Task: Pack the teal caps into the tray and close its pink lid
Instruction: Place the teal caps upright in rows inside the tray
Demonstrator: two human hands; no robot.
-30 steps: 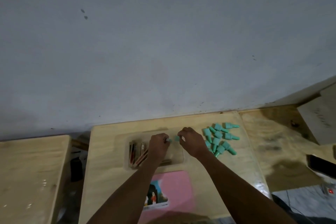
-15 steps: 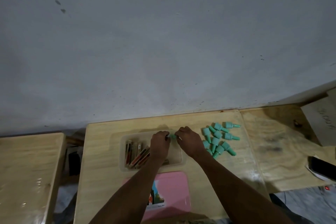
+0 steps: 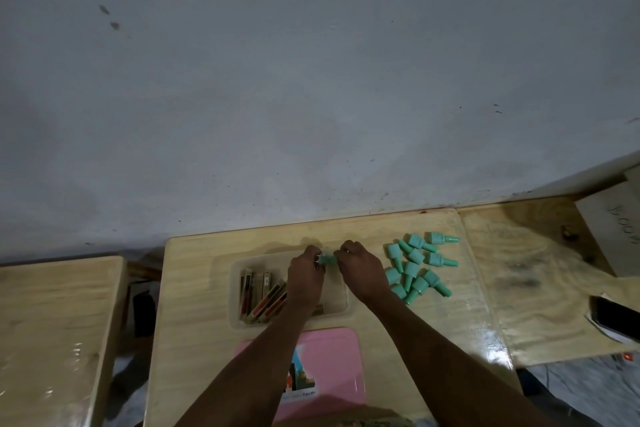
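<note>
Hands met over the tray's (image 3: pixel 239 291) far edge, lower centre of frame: left hand (image 3: pixel 304 279) and right hand (image 3: pixel 362 270) both pinched one teal cap (image 3: pixel 326 259) between them, each grip narrow. Loose caps (image 3: pixel 417 265) lay on the bench (image 3: pixel 194 305) right of the tray. Pink lid (image 3: pixel 329 350) sat below it, off.

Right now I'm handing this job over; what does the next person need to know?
Left hand and right hand: both pinch one teal cap over the far edge of the clear tray.
Tray: holds slim sticks at its left end; no caps seen lying inside.
Loose caps: piled on the table right of the tray.
Pink lid: flat, nearer than the tray, off.
Left: pack the caps, close the lid.
</note>
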